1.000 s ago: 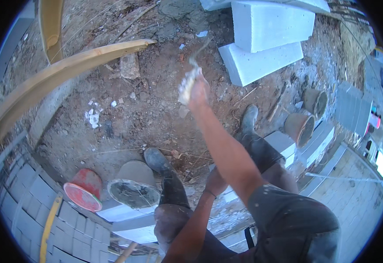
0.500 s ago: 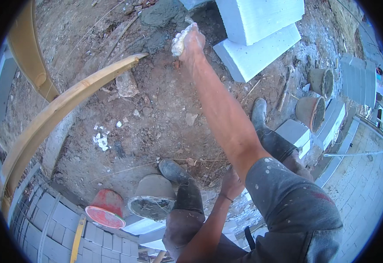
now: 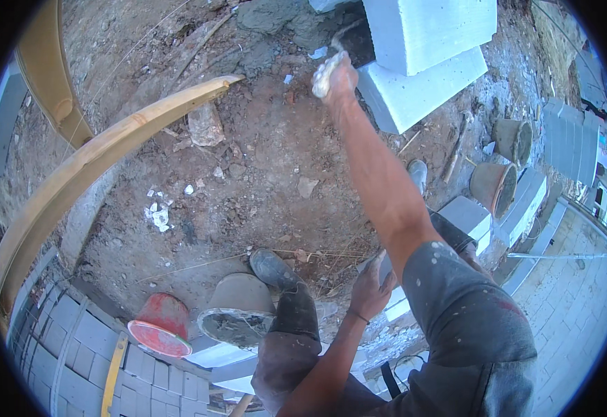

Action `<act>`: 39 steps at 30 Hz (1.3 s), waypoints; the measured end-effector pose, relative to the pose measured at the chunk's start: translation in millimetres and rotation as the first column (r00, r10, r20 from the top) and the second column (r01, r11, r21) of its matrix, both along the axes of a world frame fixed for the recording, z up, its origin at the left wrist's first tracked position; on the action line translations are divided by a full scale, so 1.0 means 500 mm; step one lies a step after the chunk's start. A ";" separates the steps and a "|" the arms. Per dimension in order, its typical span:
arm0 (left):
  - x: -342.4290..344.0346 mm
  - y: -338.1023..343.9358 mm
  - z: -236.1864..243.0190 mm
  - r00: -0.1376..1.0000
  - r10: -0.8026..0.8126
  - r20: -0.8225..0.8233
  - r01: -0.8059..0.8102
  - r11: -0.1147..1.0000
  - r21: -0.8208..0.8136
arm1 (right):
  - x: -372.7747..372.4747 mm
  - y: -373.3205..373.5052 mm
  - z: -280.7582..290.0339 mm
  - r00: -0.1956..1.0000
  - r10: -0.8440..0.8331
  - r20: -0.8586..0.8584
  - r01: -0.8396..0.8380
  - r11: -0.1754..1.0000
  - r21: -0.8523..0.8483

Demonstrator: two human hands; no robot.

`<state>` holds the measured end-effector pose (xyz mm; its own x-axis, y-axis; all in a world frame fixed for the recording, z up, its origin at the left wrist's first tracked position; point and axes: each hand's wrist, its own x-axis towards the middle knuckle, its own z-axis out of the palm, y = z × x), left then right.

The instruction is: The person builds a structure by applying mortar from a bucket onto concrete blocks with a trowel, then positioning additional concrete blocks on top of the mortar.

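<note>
My right hand [image 3: 339, 78] reaches far out, closed around what appears to be a trowel, with its bent metal neck [image 3: 341, 38] showing beyond the fist. White, lumpy material covers the fingers. The trowel's blade is hard to make out in the dark gap beside the white blocks. An upper white block [image 3: 432, 35] rests on a lower, angled block [image 3: 421, 90], just right of that hand. Wet grey mortar [image 3: 268, 21] lies spread on the soil to its left. Nearer my body, my left hand [image 3: 371, 290] has thumb and fingers around a grey, flat-faced piece [image 3: 378, 265], partly hidden by my right arm.
Curved-looking wooden boards [image 3: 109, 149] stretch across the left. A mortar bucket [image 3: 237, 306] and a red bucket [image 3: 161, 323] stand near my boot [image 3: 272, 270]. Two more buckets [image 3: 492, 187] sit at right among stacked blocks [image 3: 571, 139]. Thin string crosses the ground.
My right hand has shifted right, closer to the white blocks, with the tool. My left hand has come further out from behind the right arm, showing the grey piece. The view has shifted slightly.
</note>
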<state>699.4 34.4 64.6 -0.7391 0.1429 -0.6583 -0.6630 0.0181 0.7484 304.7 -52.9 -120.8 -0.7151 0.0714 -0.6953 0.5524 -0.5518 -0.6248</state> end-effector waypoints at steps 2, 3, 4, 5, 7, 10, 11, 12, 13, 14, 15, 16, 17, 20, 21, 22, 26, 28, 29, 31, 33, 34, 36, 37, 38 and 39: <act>0.002 -0.004 -0.001 0.998 -0.034 0.061 0.034 0.999 0.003 | -0.021 -0.005 -0.009 1.000 -0.005 0.014 0.005 1.000 -0.012; 0.005 -0.002 -0.005 1.000 -0.003 0.005 0.003 1.000 -0.024 | -0.026 -0.008 -0.012 0.999 -0.035 0.007 0.035 0.998 -0.057; 0.011 0.003 -0.010 0.995 -0.052 0.090 0.052 0.999 -0.002 | -0.030 -0.013 -0.014 0.997 -0.080 0.007 0.081 0.994 -0.077; 0.015 0.006 -0.023 0.997 -0.078 0.018 0.078 0.997 -0.001 | -0.026 -0.017 -0.015 0.994 -0.060 -0.094 0.055 0.997 -0.058; 0.033 0.014 -0.042 0.993 -0.108 -0.046 0.108 0.994 -0.008 | -0.029 -0.034 -0.012 0.992 0.012 -0.125 -0.017 0.999 -0.037; 0.055 0.031 -0.061 0.983 -0.133 -0.125 0.132 0.991 -0.023 | -0.028 -0.052 0.001 0.993 0.037 -0.110 -0.032 0.998 0.050; 0.058 0.030 -0.064 0.974 -0.136 -0.179 0.129 0.990 -0.052 | -0.021 -0.055 0.007 0.992 0.044 -0.120 -0.046 0.999 -0.016; 0.058 0.030 -0.064 0.974 -0.153 -0.165 0.149 0.988 -0.040 | -0.012 -0.055 0.013 0.990 0.050 -0.130 -0.059 0.996 -0.071; 0.054 0.028 -0.062 0.962 -0.136 -0.238 0.120 0.990 -0.078 | 0.005 -0.045 0.019 0.986 0.057 -0.156 -0.079 0.987 -0.141; 0.049 0.024 -0.058 0.972 -0.112 -0.206 0.109 0.994 -0.026 | 0.030 -0.032 0.025 0.977 0.077 -0.198 -0.112 0.978 -0.177; 0.043 0.021 -0.051 0.984 -0.058 -0.169 0.065 0.997 0.032 | 0.065 -0.016 0.030 0.980 0.120 -0.156 -0.143 0.979 -0.145; 0.034 0.019 -0.043 0.982 -0.083 -0.170 0.089 0.996 0.028 | 0.091 -0.005 0.032 0.987 0.149 -0.064 -0.154 0.985 -0.075; 0.026 0.017 -0.034 0.995 -0.039 -0.087 0.040 0.999 0.006 | 0.108 0.001 0.031 0.979 0.170 -0.110 -0.183 0.976 -0.115; 0.010 0.014 -0.016 0.998 0.061 -0.002 -0.061 0.996 -0.058 | 0.127 0.012 0.018 0.971 0.241 0.009 -0.241 0.970 0.019; 0.008 0.013 -0.014 0.994 0.108 -0.035 -0.111 0.988 -0.106 | 0.112 0.012 0.010 0.989 0.135 -0.067 -0.140 0.986 -0.085; 0.007 0.011 -0.014 0.995 0.102 -0.004 -0.102 0.990 -0.098 | 0.089 0.013 0.002 0.991 0.025 -0.131 -0.047 0.984 -0.169; 0.014 -0.002 -0.017 0.982 0.170 0.077 -0.165 0.984 -0.064 | -0.044 0.006 -0.041 0.991 -0.130 -0.038 0.115 0.958 -0.264; 0.012 -0.009 -0.021 0.978 0.191 0.083 -0.186 0.980 -0.065 | -0.101 0.002 -0.058 0.985 -0.132 -0.107 0.091 0.943 -0.320; 0.011 -0.013 -0.021 0.978 0.190 0.083 -0.185 0.981 -0.066 | -0.116 0.000 -0.066 0.976 -0.199 -0.090 0.164 0.939 -0.301; 0.008 -0.018 -0.019 0.979 0.184 0.090 -0.178 0.981 -0.071 | -0.132 0.002 -0.077 0.977 -0.150 -0.151 0.094 0.941 -0.325; 0.004 -0.021 -0.018 0.984 0.168 0.058 -0.164 0.983 -0.077 | -0.130 0.009 -0.085 0.977 -0.147 -0.154 0.093 0.946 -0.311; 0.004 -0.022 -0.016 0.985 0.161 0.065 -0.156 0.984 -0.082 | -0.126 0.016 -0.087 0.975 -0.131 -0.178 0.064 0.938 -0.340; 0.004 -0.023 -0.014 0.990 0.128 0.064 -0.122 0.988 -0.099 | -0.114 0.028 -0.090 0.976 -0.114 -0.188 0.022 0.901 -0.433; 0.004 -0.023 -0.014 0.990 0.123 0.070 -0.115 0.988 -0.105 | -0.109 0.034 -0.090 0.972 -0.095 -0.215 -0.019 0.881 -0.473; 0.004 -0.023 -0.014 0.992 0.106 0.062 -0.098 0.988 -0.122 | -0.105 0.037 -0.089 0.968 -0.092 -0.235 -0.045 0.853 -0.520; 0.004 -0.020 -0.015 0.996 0.066 0.060 -0.057 0.988 -0.142 | -0.104 0.037 -0.086 0.971 -0.106 -0.215 -0.029 0.839 -0.543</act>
